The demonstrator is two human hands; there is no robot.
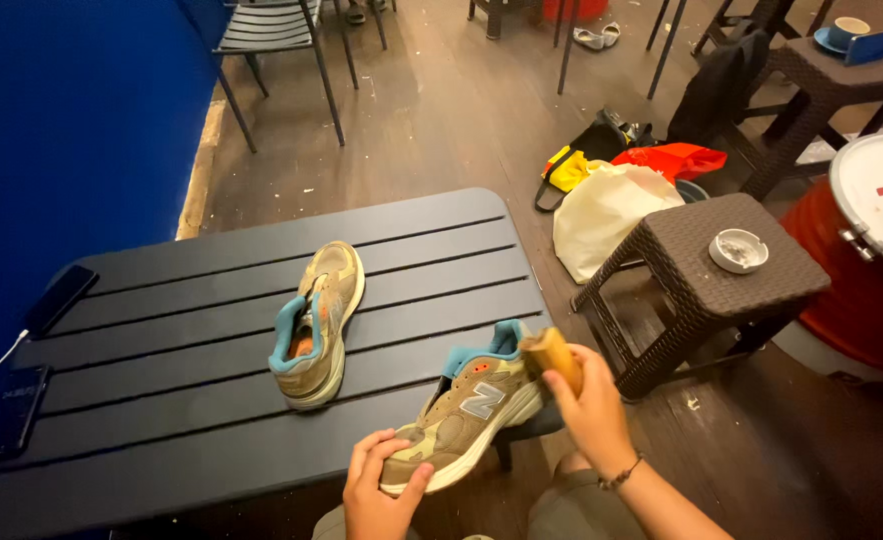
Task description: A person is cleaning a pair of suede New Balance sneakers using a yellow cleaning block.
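Hands (481, 450) around tan sneaker (466, 415)

Single head view, steeply down, close over dark slatted table (211, 350); floor beyond.

Two bare hands, the left hand (379, 492) and the right hand (591, 405), no sleeves on the forearms; a thin dark beaded bracelet (621, 474) circles the right wrist; olive-grey trousers (571, 515) cover the knees
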